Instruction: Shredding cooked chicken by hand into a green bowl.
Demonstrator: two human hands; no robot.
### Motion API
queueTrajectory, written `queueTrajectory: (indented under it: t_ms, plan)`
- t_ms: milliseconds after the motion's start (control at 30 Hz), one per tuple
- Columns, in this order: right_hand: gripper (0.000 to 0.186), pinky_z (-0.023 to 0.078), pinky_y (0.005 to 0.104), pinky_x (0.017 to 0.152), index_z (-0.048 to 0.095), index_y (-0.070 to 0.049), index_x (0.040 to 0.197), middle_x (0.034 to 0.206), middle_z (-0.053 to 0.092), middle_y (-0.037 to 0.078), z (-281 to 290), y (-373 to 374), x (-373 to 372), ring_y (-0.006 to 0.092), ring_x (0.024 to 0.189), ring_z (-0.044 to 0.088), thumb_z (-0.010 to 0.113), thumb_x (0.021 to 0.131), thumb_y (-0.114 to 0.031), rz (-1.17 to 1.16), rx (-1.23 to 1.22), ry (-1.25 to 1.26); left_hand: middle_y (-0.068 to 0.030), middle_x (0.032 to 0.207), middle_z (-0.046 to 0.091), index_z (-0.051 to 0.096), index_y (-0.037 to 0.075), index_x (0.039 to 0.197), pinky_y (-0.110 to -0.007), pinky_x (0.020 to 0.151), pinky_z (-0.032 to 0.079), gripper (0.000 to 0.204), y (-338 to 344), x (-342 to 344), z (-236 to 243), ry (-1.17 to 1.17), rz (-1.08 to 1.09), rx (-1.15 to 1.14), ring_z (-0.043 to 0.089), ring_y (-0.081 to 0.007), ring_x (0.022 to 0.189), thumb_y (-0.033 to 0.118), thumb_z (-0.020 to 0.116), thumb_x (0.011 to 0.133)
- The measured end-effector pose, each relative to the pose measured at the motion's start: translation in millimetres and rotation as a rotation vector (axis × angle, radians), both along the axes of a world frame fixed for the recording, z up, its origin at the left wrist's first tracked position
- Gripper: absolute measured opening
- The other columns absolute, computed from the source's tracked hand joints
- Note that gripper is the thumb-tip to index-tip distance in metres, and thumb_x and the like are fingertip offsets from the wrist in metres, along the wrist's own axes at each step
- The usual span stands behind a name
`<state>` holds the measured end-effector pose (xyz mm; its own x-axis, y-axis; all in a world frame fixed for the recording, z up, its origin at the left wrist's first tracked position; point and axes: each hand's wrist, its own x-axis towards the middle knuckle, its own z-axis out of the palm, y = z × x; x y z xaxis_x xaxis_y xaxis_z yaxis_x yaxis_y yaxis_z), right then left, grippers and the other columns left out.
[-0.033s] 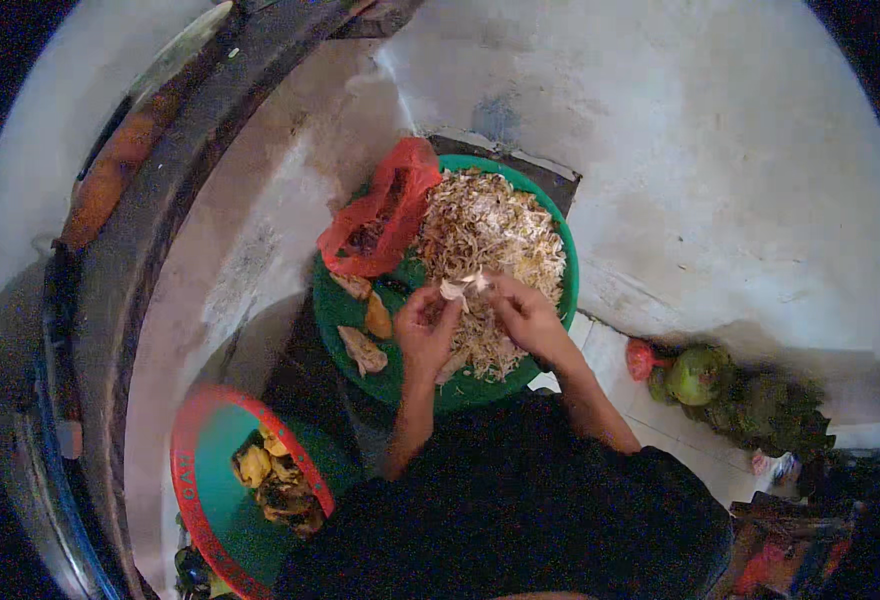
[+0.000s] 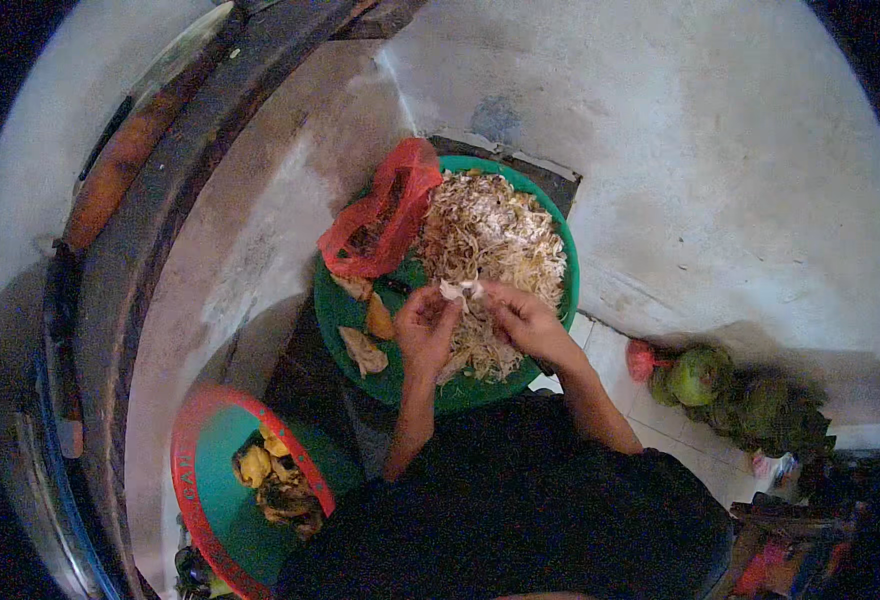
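Over a round green tray [image 2: 460,402], my left hand [image 2: 426,325] and my right hand [image 2: 528,320] are close together with fingertips pinched. Between them is a small whitish piece of meat, likely chicken [image 2: 452,290], gripped from both sides. Under and beyond my hands spreads a heap of pale shredded meat [image 2: 500,230]. Larger chicken pieces [image 2: 363,350] lie on the tray's left side, one of them yellowish. A red plastic bag [image 2: 385,220] rests open at the tray's upper left, with dark stuff inside. My fingers partly hide the piece.
At lower left stands a green basin with a red rim [image 2: 185,470], holding yellow and dark browned pieces [image 2: 275,480]. Walls rise behind and left of the tray. On the right floor lie a round green fruit [image 2: 698,376], a red bundle [image 2: 640,360] and dark green stuff [image 2: 770,410].
My right hand has shifted very slightly down and to the right. Both hands keep their pinch on the piece of meat.
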<state>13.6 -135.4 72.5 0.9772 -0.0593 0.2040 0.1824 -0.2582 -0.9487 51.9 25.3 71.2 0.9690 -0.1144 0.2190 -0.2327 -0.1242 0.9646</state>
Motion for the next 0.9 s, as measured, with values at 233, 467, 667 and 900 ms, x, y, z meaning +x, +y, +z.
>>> queueTrajectory:
  t_ms: [233,467,667,900]
  plan:
    - [0.032,0.037,0.0235,0.047,0.05,-0.007,0.121,0.062,0.047,-0.001,-14.2,5.1,0.3,0.0068,0.053,0.045,0.049,0.092,-0.019,0.135,-0.03,-0.071,-0.0039,0.088,0.061,0.056,0.001,0.099,-0.023,0.071,0.048,0.025,-3.5,1.0,-5.1,0.014,0.022,-0.165,0.058,-0.0098,0.079,-0.005,0.063,0.075]
    - [0.03,0.041,0.0252,0.054,0.051,-0.006,0.119,0.074,0.053,0.004,0.7,8.1,1.1,0.01,0.061,0.05,0.049,0.091,-0.017,-0.026,-0.127,-0.138,-0.0057,0.089,0.062,0.056,0.0,0.099,-0.023,0.072,0.048,0.028,4.1,-0.4,0.8,0.044,0.046,-0.194,0.059,-0.0108,0.079,-0.007,0.062,0.073]
    - [0.029,0.045,0.0314,0.074,0.049,-0.006,0.12,0.089,0.058,0.009,14.3,9.3,-2.6,0.0192,0.079,0.056,0.047,0.091,-0.013,0.14,-0.132,-0.102,-0.0062,0.09,0.062,0.056,0.0,0.098,-0.023,0.071,0.048,0.026,3.9,-2.9,-0.5,-0.012,0.059,-0.132,0.059,-0.0107,0.079,-0.006,0.064,0.074]
    - [0.03,0.045,0.0301,0.079,0.05,-0.004,0.119,0.098,0.06,0.013,14.5,8.6,-8.4,0.0197,0.088,0.058,0.048,0.09,-0.012,0.184,-0.147,0.0,-0.0064,0.087,0.063,0.057,-0.002,0.095,-0.023,0.069,0.049,0.022,7.3,-0.6,-13.3,-0.027,0.054,-0.166,0.059,-0.0111,0.078,-0.005,0.064,0.075]
